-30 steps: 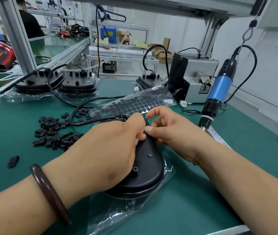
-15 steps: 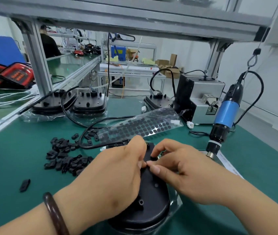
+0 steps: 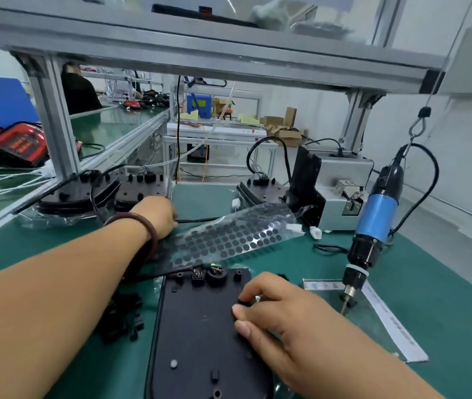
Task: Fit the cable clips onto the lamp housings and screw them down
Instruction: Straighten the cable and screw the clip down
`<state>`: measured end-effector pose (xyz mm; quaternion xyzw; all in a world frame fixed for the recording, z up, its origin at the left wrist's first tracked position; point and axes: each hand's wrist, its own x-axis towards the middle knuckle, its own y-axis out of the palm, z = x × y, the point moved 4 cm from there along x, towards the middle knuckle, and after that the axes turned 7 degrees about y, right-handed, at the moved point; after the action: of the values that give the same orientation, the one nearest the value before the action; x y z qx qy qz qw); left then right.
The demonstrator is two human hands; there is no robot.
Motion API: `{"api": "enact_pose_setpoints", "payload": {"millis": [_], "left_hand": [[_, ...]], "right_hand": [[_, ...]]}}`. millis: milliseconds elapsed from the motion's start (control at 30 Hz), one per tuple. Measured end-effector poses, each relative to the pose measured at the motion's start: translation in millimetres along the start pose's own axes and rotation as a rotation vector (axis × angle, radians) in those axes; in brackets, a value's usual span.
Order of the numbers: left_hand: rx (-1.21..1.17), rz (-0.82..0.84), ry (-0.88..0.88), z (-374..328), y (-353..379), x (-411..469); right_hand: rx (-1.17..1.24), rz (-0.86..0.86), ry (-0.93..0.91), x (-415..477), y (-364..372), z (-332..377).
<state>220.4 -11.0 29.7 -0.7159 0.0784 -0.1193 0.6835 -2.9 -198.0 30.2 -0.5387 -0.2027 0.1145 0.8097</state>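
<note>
- The lamp housing lay back-up on the bench, nearest the person, exposing its mounting points.
- The right hand pinched a small black part, apparently a cable clip, at the housing's right edge for seating.
- The left hand reached the far cable; whether its fingers gripped it could not be told.

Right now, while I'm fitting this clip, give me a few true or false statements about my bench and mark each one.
1. The blue electric screwdriver hangs from a hook, in neither hand. True.
2. The left hand rests on the near lamp housing. False: it is out at the black cable by the far lamp housings.
3. The right hand is at the near lamp housing's right edge. True.
4. The sheet of round black pads lies on the near lamp housing. False: it lies beyond it.
5. The bracelet is on the right wrist. False: it is on the left wrist.
</note>
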Motion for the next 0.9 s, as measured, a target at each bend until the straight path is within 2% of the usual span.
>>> {"api": "enact_pose_setpoints", "payload": {"millis": [67,200,300,367,433,533,600,700,800,867,900], "left_hand": [[-0.049,-0.080,0.001,-4,-14,-1],[-0.396,-0.364,-0.029,0,-83,-14],[-0.643,-0.442,0.009,-9,-138,-42],[-0.802,-0.453,0.044,-22,-158,-67],[-0.875,-0.442,0.086,-38,-164,-96],[-0.726,-0.389,0.196,-69,-150,-145],[-0.555,-0.344,0.306,-96,-129,-178],[-0.354,-0.335,0.469,-126,-98,-212],[-0.372,-0.248,0.482,-114,-99,-214],[-0.298,-0.398,0.453,-90,-121,-199],[-0.184,-0.464,0.455,-80,-131,-189]], "right_hand": [[-0.010,-0.001,-0.001,-1,0,1],[0.007,0.015,0.030,-4,0,1],[0.080,-0.010,0.071,-3,-10,0],[0.265,-0.135,0.141,2,-30,-5],[0.562,-0.303,0.296,12,-55,-12],[1.079,-0.417,0.462,32,-81,-11],[1.296,-0.456,0.512,45,-90,-1],[1.225,-0.446,0.555,50,-88,11],[1.104,-0.383,0.531,40,-76,13],[1.085,-0.361,0.520,29,-68,9],[1.073,-0.345,0.526,25,-64,5]]}}
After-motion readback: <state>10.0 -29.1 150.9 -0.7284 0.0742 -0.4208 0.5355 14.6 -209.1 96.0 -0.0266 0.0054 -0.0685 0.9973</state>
